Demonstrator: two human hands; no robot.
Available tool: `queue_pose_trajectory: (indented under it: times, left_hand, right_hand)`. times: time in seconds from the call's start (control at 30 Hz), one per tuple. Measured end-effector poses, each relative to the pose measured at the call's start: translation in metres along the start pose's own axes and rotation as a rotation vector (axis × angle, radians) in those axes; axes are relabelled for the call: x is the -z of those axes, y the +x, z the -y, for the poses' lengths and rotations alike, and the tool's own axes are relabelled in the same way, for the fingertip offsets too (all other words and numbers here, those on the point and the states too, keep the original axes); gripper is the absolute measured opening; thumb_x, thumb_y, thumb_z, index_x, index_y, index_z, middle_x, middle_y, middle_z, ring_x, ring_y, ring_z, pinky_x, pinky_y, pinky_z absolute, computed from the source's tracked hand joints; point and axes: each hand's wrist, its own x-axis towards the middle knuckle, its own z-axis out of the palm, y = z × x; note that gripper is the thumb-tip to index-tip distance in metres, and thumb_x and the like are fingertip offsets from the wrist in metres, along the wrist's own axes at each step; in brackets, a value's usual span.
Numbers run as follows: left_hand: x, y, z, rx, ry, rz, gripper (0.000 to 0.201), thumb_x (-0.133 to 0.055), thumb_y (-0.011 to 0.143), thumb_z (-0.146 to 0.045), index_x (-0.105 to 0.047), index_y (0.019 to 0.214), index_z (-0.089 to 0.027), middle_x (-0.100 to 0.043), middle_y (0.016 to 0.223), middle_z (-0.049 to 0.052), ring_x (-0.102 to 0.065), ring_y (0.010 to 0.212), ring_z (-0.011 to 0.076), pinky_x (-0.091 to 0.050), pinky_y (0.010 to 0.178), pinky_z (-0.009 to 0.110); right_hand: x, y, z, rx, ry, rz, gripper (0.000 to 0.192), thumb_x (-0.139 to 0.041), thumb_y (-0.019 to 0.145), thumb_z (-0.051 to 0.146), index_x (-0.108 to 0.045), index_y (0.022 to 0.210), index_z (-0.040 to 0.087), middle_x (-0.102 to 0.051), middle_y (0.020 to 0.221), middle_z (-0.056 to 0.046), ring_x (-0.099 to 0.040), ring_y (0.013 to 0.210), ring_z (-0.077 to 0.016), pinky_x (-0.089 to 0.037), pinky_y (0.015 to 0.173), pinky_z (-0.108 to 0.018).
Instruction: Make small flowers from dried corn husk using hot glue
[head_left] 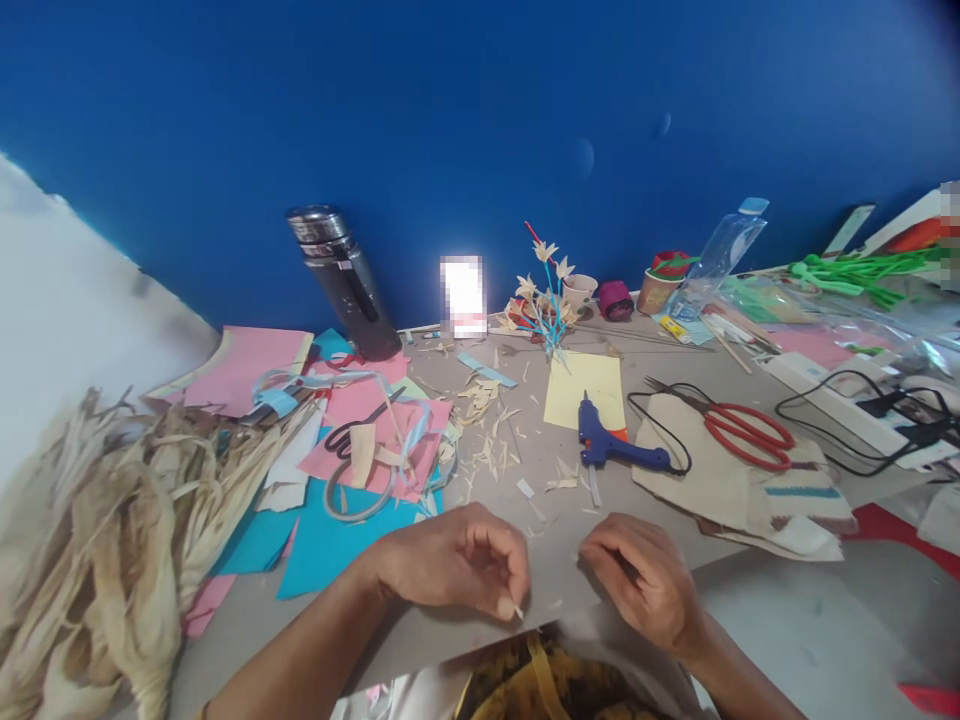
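Sliver (518,612): location and hazard?

Pinched in left hand (459,562), fingertips together, near the table (553,560) edge; slack grip may drop it. Right hand (645,577): fingers curled, contents indeterminable.

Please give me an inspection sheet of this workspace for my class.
Surface: grey table, strewn with pale scraps.
Job's things: small pale piece, blue glue gun, blue-stemmed pale flowers.
Clutter: dried husks and turquoise paper at left; red-handled scissors over beige cloth at right.
Hands: left hand pinches the small pale piece; right hand is curled, whether holding anything unclear.
Cables: black cord beside the glue gun; black cables at the white power strip.
Surroundings: blue wall, with dark flask and clear plastic bottle in front.
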Motion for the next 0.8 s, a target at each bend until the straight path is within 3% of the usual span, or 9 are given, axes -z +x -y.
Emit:
queue_pose_trajectory:
  times: [0.13,0.43,0.6,0.8]
  left_hand:
    - [-0.001,-0.001,-0.001,-0.021,0.014,0.002,0.029,-0.080,0.072,-0.050,-0.074,0.070,-0.022,-0.065,0.072,0.005,-0.056,0.071,0.0197,-0.048,0.071,0.033]
    - [0.011,0.010,0.023,0.009,-0.125,-0.050,0.042,-0.090,0.059,-0.051,-0.071,0.073,-0.015,-0.061,0.066,-0.001,-0.049,0.060,0.0097,-0.039,0.060,0.023]
    - [0.015,0.011,0.023,-0.006,-0.178,-0.106,0.047,-0.091,0.054,-0.054,-0.070,0.070,-0.015,-0.059,0.062,-0.002,-0.046,0.056,0.0085,-0.035,0.057,0.023]
    - [0.016,0.014,0.024,-0.047,-0.300,-0.243,0.046,-0.093,0.054,-0.050,-0.067,0.067,-0.013,-0.063,0.063,0.002,-0.052,0.057,0.0102,-0.038,0.060,0.025]
  right_hand:
    - [-0.001,0.000,-0.001,0.020,-0.008,-0.009,0.016,-0.057,0.093,0.012,-0.060,0.080,0.021,-0.064,0.064,-0.003,-0.059,0.056,-0.0169,-0.044,0.055,-0.028]
    - [0.002,0.003,0.004,0.008,-0.008,0.018,0.021,-0.054,0.096,0.014,-0.055,0.076,0.021,-0.060,0.060,0.000,-0.056,0.052,-0.0135,-0.044,0.052,-0.024]
    - [0.030,0.028,-0.004,-0.071,-0.036,0.184,0.018,-0.053,0.099,0.023,-0.062,0.084,0.022,-0.066,0.069,-0.001,-0.062,0.059,-0.0140,-0.047,0.057,-0.023]
    - [0.069,0.100,-0.019,-0.152,-0.160,0.497,0.024,-0.051,0.100,0.032,-0.067,0.085,0.022,-0.071,0.076,-0.002,-0.064,0.067,-0.0159,-0.043,0.063,-0.026]
